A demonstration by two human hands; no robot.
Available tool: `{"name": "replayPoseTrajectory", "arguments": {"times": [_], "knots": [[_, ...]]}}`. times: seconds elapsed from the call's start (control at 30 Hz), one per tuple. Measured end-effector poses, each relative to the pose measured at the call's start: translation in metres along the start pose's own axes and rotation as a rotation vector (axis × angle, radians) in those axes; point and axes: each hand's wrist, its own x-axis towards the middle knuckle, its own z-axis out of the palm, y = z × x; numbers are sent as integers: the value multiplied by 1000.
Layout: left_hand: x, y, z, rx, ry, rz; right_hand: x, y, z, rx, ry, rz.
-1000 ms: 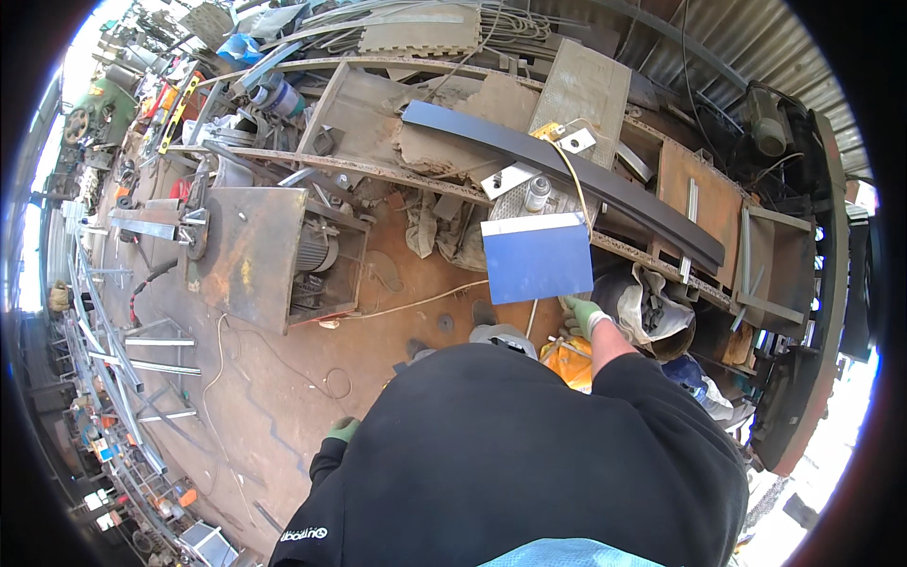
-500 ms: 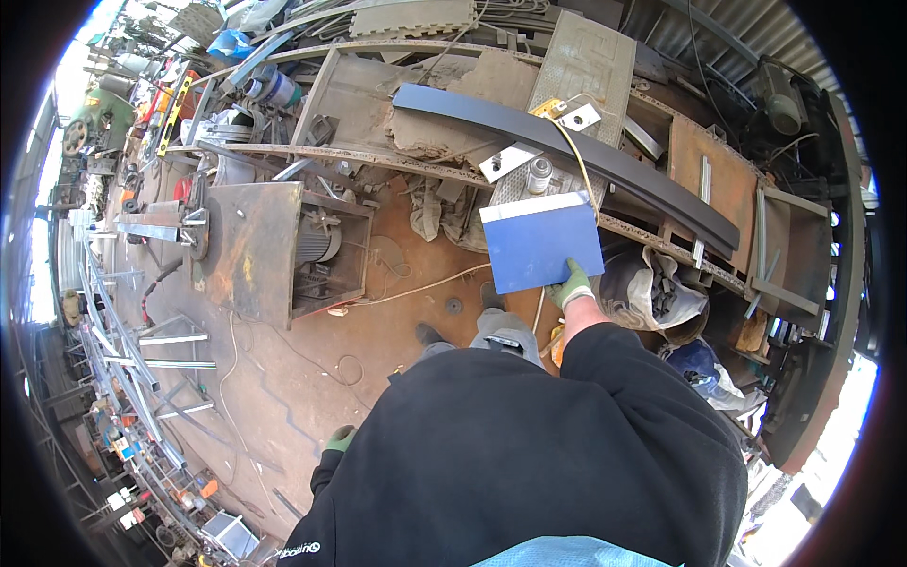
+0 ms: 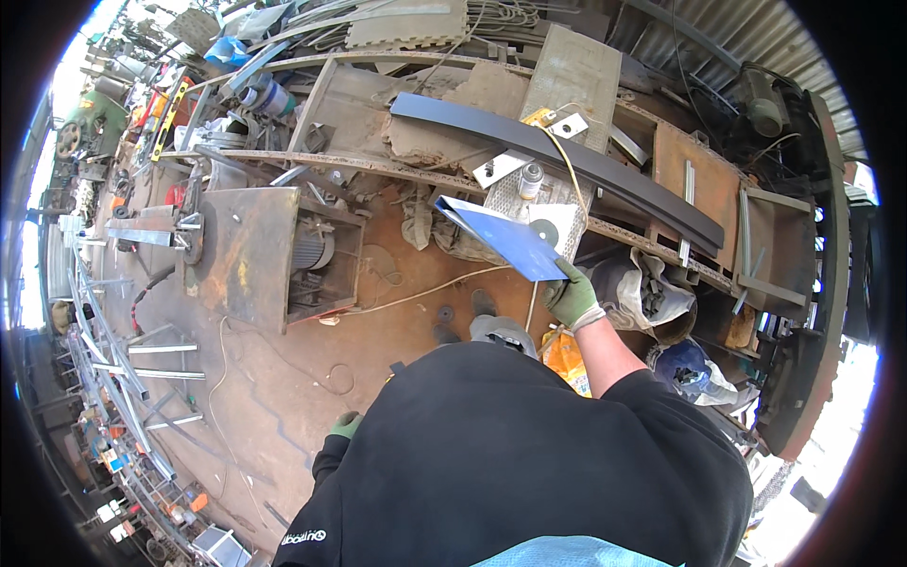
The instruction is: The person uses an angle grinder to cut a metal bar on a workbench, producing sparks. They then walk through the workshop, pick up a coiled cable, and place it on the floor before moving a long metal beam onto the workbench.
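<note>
In my right hand (image 3: 573, 297), which wears a green glove, is a flat blue panel (image 3: 505, 241) gripped at its near right corner. The panel is tilted, and a folded lip shows at its far left end. Just beyond it lies a white surface with a dark round disc (image 3: 543, 232); whether this belongs to the panel I cannot tell. Past that, a small spray can (image 3: 530, 180) stands on a textured plate. My left hand (image 3: 347, 424), also green-gloved, hangs low at my left side, its fingers mostly hidden by the black sleeve.
A long dark metal strip (image 3: 557, 165) lies across the steel-framed bench beside a yellow tool with a cord (image 3: 540, 117). A rusty metal cabinet (image 3: 241, 255) stands left. An open sack (image 3: 652, 293) is under the bench at right. Cables trail over the floor.
The blue panel has turned from lying broadly face-up to a steep tilt, and its far edge has swung left. My right hand is slightly lower. The left hand stays at my side.
</note>
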Motion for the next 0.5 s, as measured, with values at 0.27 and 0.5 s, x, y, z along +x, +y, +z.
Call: {"name": "replayPoseTrajectory", "arguments": {"times": [0.27,0.5], "knots": [[21,22,5,-191,-49,-17,-35,-3,49,23,154,-313],[40,-5,-6,-229,-153,51,-85,-55,44,-48,117,-817]]}}
